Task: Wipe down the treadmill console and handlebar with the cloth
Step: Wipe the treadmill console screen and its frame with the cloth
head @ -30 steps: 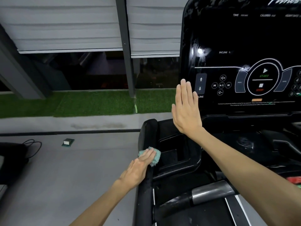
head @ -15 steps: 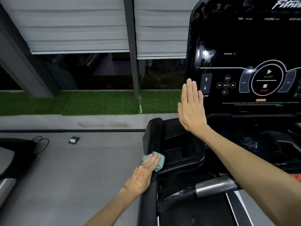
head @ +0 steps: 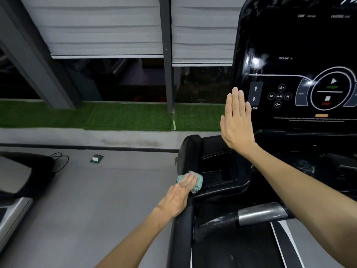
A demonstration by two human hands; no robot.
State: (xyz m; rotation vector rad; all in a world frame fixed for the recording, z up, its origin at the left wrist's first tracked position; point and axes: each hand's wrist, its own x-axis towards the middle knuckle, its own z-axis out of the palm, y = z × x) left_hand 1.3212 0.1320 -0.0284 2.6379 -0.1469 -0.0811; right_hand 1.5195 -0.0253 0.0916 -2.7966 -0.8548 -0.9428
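Left hand (head: pixel 178 198) pressed teal cloth (head: pixel 195 182) flat-fingered on handlebar (head: pixel 190 149) left edge; right hand (head: pixel 236 122) raised, flat, holding nothing, beside console (head: pixel 301 45).

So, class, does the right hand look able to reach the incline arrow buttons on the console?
Probably yes: the right hand is raised flat beside the incline arrow buttons, fingertips near them, with nothing visible between.

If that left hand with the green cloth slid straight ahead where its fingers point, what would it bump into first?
Probably the recessed black plastic tray just beyond the crumpled teal cloth under the left hand; depth is unclear.
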